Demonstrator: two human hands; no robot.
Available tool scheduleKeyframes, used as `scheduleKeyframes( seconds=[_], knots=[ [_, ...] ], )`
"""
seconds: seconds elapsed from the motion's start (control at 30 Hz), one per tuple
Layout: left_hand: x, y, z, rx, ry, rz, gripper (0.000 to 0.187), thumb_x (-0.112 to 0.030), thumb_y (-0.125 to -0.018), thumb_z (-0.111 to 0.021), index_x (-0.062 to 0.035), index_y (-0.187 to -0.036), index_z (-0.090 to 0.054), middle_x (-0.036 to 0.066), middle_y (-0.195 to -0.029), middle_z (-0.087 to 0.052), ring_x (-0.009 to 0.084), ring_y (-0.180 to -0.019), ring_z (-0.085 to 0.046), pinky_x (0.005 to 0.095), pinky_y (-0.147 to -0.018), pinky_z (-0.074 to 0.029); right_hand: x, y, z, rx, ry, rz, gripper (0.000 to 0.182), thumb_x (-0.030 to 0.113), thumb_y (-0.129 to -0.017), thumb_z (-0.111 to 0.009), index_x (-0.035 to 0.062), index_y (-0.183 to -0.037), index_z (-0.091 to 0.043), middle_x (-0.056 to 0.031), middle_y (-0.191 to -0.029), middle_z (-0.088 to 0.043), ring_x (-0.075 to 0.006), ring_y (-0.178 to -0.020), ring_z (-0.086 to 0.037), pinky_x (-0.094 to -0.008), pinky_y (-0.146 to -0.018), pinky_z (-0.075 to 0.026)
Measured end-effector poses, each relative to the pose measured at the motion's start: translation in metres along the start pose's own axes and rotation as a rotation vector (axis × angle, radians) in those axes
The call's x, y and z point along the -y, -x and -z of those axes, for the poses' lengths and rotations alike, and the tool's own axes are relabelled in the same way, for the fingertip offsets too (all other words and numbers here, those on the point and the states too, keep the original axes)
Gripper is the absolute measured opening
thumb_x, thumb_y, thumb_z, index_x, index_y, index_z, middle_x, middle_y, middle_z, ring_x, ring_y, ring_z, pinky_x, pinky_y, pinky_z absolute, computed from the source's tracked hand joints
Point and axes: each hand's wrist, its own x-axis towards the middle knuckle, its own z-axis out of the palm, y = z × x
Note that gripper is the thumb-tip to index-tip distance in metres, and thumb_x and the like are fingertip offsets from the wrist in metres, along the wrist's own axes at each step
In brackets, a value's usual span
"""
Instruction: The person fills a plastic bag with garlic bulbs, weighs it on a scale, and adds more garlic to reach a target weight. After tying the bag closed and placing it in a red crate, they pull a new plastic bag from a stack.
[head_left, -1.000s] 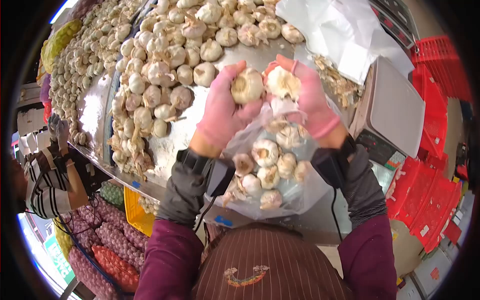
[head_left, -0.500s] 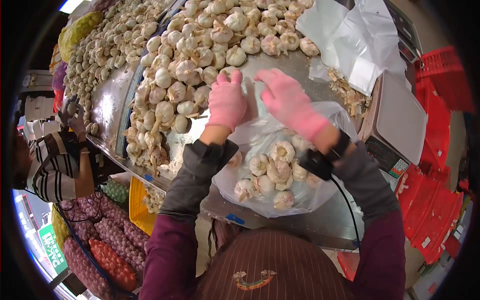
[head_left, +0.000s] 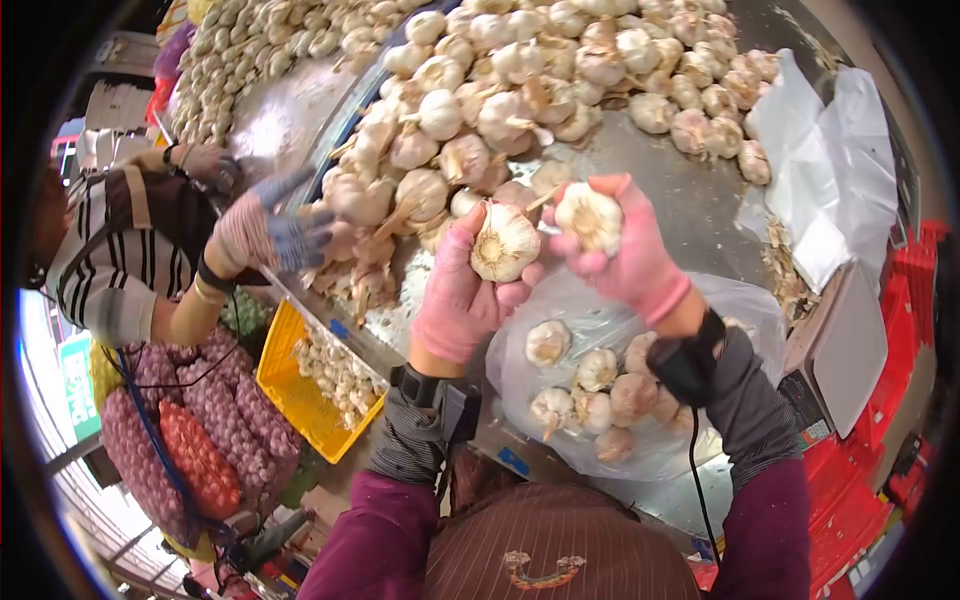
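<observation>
My left hand (head_left: 455,300), in a pink glove with bare fingertips, is closed around a garlic bulb (head_left: 504,243) with its root end facing up. Close beside it, my right hand (head_left: 640,255) in a matching glove grips another garlic bulb (head_left: 589,217), root end showing too. Both hands are above the near edge of a large garlic heap (head_left: 520,90) on the metal table (head_left: 640,150). Below my right forearm lies a clear plastic bag (head_left: 520,375) with several garlic bulbs (head_left: 612,400) in it.
A co-worker's gloved hand (head_left: 275,225) reaches over the table edge at left. A yellow crate (head_left: 275,375) of small garlic stands below. White plastic sheets (head_left: 840,150), a scale (head_left: 835,335) and red crates (head_left: 840,500) are at right; filled mesh sacks (head_left: 150,450) lie lower left.
Both my hands, which showed no bulb before, now each hold a garlic bulb. The co-worker's hand has stretched toward the heap. The whole view has shifted.
</observation>
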Motion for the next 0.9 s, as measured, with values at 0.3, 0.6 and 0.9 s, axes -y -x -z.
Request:
scheduleKeyframes(
  seconds=[0.3,0.6,0.9],
  knots=[
    [0.062,0.061,-0.028,-0.061,-0.166,0.023,0.024,-0.033,-0.092,-0.055,-0.0087,-0.093,-0.056,0.001,-0.072,-0.059,0.0109,-0.051,-0.052,0.0204,-0.038,-0.037,-0.047,0.093,0.004,0.143,0.031,0.025,0.035,0.036,-0.089,-0.049,0.0028,-0.09,-0.058,-0.0062,-0.08,-0.058,-0.0175,-0.059,-0.052,-0.0251,-0.041,-0.038],
    [0.183,0.056,-0.038,0.448,-1.975,-1.003,0.035,-0.012,-0.07,-0.067,-0.0074,-0.103,-0.056,0.02,-0.123,-0.05,0.0363,-0.11,-0.05,0.0457,-0.089,-0.043,-0.044,0.206,0.106,-0.611,2.082,0.937,0.015,0.014,-0.077,-0.057,0.0043,-0.088,-0.061,-0.0106,-0.101,-0.059,-0.0308,-0.095,-0.056,-0.0392,-0.082,-0.045],
    [0.042,0.072,0.064,-0.493,-2.357,-0.298,0.046,-0.014,-0.066,-0.068,-0.0091,-0.109,-0.054,0.021,-0.11,-0.05,0.0427,-0.103,-0.05,0.0462,-0.082,-0.048,-0.065,-0.009,-0.015,-0.299,2.087,0.788,0.033,0.003,-0.072,-0.06,0.0073,-0.105,-0.06,-0.0151,-0.12,-0.053,-0.0353,-0.11,-0.051,-0.042,-0.089,-0.046]
  ],
)
